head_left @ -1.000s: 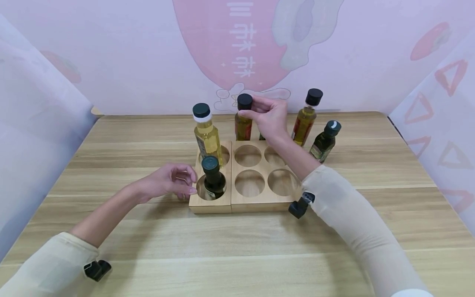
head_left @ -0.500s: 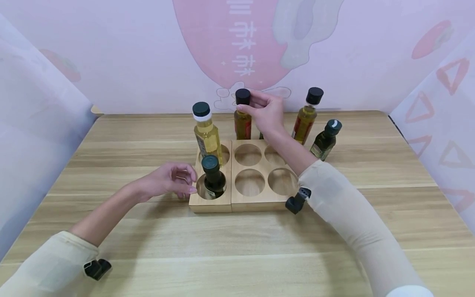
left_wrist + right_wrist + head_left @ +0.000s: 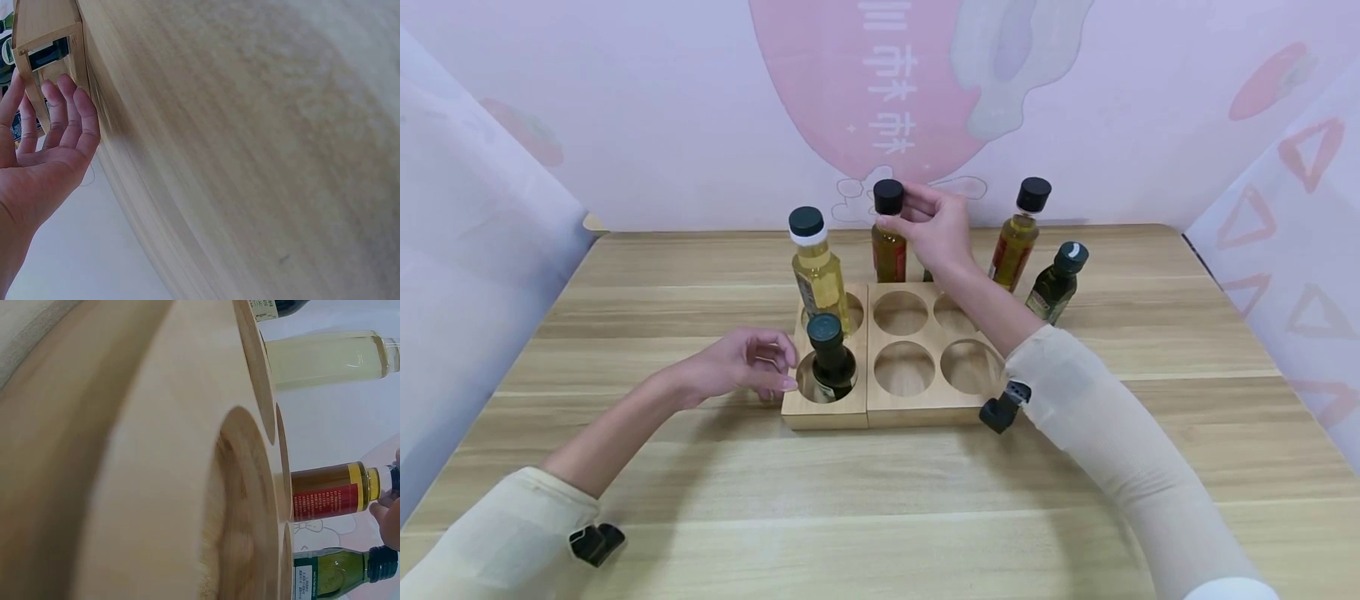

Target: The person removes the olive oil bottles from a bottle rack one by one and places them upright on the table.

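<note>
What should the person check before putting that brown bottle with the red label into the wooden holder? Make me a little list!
1. Right hand grip on the brown glass bottle with red label, at its black cap: ok.
2. Bottle upright: ok.
3. Bottle lifted clear of the table: cannot tell.
4. Free round holes in the pale wooden bottle holder: ok, four are empty.
5. Left hand resting at the holder's left side: ok.
6. Small dark green bottle and tall yellow oil bottle out of the path: ok.
</note>
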The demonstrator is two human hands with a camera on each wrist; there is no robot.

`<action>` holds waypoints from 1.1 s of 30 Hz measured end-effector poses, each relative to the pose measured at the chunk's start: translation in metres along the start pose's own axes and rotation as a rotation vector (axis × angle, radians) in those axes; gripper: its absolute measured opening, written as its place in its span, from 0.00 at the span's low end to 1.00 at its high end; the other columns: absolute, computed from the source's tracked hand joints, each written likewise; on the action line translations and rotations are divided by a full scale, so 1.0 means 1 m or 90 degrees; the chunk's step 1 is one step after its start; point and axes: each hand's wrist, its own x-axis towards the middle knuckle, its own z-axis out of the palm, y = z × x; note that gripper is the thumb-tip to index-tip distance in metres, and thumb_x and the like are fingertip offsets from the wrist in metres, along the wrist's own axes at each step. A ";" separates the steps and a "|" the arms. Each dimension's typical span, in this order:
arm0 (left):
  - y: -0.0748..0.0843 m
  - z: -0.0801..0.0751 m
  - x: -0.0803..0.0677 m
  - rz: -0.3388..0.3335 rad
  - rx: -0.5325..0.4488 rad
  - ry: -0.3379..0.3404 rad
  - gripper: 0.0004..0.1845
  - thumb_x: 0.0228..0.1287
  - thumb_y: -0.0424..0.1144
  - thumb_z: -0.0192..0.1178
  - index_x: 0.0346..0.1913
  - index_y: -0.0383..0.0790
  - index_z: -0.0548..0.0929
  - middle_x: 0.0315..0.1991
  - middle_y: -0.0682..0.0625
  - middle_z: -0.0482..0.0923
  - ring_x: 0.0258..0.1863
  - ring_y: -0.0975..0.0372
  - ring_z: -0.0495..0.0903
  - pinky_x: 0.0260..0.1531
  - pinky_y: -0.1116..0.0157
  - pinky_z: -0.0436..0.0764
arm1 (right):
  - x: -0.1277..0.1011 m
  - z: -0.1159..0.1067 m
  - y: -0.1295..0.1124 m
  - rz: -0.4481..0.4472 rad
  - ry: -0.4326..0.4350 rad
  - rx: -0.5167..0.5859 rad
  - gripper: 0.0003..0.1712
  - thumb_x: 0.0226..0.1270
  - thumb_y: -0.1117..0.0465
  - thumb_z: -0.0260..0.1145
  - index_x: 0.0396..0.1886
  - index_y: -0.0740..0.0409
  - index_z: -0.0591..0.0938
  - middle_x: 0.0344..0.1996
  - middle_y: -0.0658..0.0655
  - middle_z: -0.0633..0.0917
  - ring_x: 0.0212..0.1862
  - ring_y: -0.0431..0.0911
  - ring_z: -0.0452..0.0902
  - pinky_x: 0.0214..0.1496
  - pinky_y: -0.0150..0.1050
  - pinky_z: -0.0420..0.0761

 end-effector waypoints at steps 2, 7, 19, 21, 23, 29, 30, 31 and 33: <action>0.000 0.000 0.000 -0.001 0.000 0.001 0.14 0.64 0.30 0.71 0.44 0.30 0.76 0.33 0.47 0.78 0.30 0.57 0.81 0.33 0.61 0.86 | -0.002 -0.001 0.000 -0.001 -0.010 -0.013 0.32 0.59 0.72 0.78 0.65 0.60 0.82 0.56 0.61 0.87 0.57 0.48 0.86 0.58 0.33 0.83; 0.001 0.001 0.001 -0.003 0.001 0.000 0.14 0.64 0.30 0.71 0.45 0.30 0.76 0.33 0.47 0.78 0.30 0.56 0.81 0.32 0.61 0.85 | -0.007 -0.005 0.001 -0.021 -0.031 -0.022 0.35 0.61 0.72 0.77 0.69 0.61 0.78 0.61 0.62 0.84 0.64 0.49 0.81 0.64 0.33 0.79; 0.002 -0.001 0.002 -0.008 0.009 0.000 0.16 0.64 0.30 0.72 0.46 0.28 0.75 0.34 0.46 0.78 0.30 0.56 0.81 0.33 0.61 0.85 | -0.029 -0.025 0.000 -0.013 -0.060 0.005 0.38 0.65 0.73 0.73 0.74 0.65 0.71 0.69 0.61 0.78 0.70 0.47 0.75 0.68 0.37 0.76; 0.002 -0.001 0.002 -0.008 0.011 0.000 0.16 0.64 0.30 0.71 0.46 0.28 0.75 0.34 0.46 0.78 0.30 0.56 0.81 0.33 0.61 0.86 | -0.034 -0.029 0.000 -0.012 -0.069 -0.012 0.38 0.65 0.72 0.74 0.74 0.64 0.71 0.69 0.60 0.78 0.70 0.46 0.75 0.68 0.36 0.77; 0.002 -0.001 0.001 -0.010 0.014 0.001 0.16 0.64 0.30 0.71 0.46 0.27 0.75 0.34 0.46 0.78 0.30 0.56 0.81 0.33 0.61 0.86 | -0.040 -0.035 0.000 -0.014 -0.082 -0.033 0.38 0.65 0.71 0.74 0.74 0.64 0.71 0.69 0.60 0.78 0.69 0.47 0.75 0.68 0.36 0.76; 0.003 -0.001 0.001 -0.014 0.019 0.001 0.17 0.65 0.31 0.71 0.47 0.27 0.75 0.35 0.45 0.78 0.31 0.56 0.81 0.33 0.61 0.86 | -0.054 -0.051 0.004 -0.012 -0.113 -0.079 0.36 0.65 0.71 0.74 0.72 0.65 0.74 0.66 0.62 0.80 0.68 0.51 0.77 0.69 0.39 0.76; 0.003 -0.001 0.001 -0.013 0.020 0.000 0.17 0.65 0.31 0.71 0.47 0.27 0.75 0.35 0.45 0.78 0.31 0.56 0.81 0.33 0.61 0.86 | -0.056 -0.054 0.005 -0.009 -0.119 -0.087 0.35 0.65 0.71 0.74 0.72 0.65 0.74 0.66 0.63 0.80 0.68 0.52 0.77 0.69 0.39 0.76; 0.002 -0.001 0.002 -0.010 0.021 -0.001 0.16 0.65 0.31 0.71 0.47 0.27 0.75 0.35 0.46 0.78 0.31 0.56 0.81 0.33 0.61 0.85 | -0.058 -0.056 0.005 -0.006 -0.126 -0.095 0.35 0.65 0.71 0.74 0.71 0.65 0.75 0.66 0.63 0.80 0.68 0.52 0.77 0.68 0.40 0.77; 0.002 -0.001 0.002 -0.006 0.022 -0.001 0.16 0.65 0.31 0.71 0.46 0.28 0.75 0.34 0.46 0.78 0.30 0.56 0.81 0.33 0.61 0.85 | -0.062 -0.062 0.007 -0.004 -0.141 -0.113 0.34 0.66 0.70 0.74 0.71 0.65 0.75 0.65 0.63 0.81 0.68 0.53 0.77 0.68 0.40 0.78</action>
